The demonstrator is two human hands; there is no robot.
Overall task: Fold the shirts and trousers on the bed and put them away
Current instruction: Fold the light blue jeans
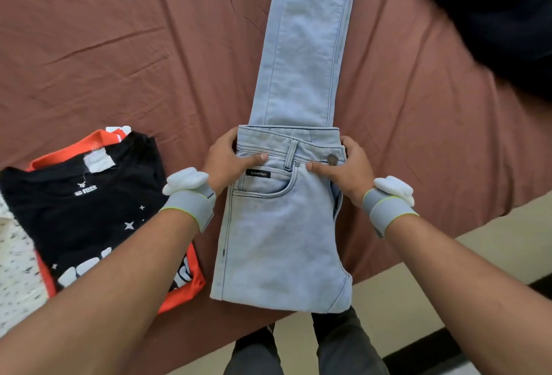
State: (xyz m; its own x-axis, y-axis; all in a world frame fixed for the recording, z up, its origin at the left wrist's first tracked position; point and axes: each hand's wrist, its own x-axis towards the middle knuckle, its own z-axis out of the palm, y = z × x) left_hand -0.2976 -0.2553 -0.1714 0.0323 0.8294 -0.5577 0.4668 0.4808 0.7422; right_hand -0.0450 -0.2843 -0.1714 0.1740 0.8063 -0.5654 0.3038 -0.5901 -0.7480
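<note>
Jeans [286,225] lie lengthwise on the bed [119,46], beside stacked shirts [89,210]. Your left hand [227,162] and right hand [348,170] pinch the waistband, fingers [257,159] curled. Denim looks heavy, stiff; hold there.

Bare forearms, no sleeves. Grey wristbands [191,205] with yellow-green edging carried white pods [186,179] on both wrists. Dark grey trousers [343,344] covered legs.

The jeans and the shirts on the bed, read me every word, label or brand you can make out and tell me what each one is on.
"Calvin Klein": small black tag on the light blue jeans, beside the left hand.
"NO FUSS": white print under the collar of the black T-shirt.
Large white letters low on the black T-shirt: hidden by the arm, unreadable.
White neck label: no legible text.
</note>
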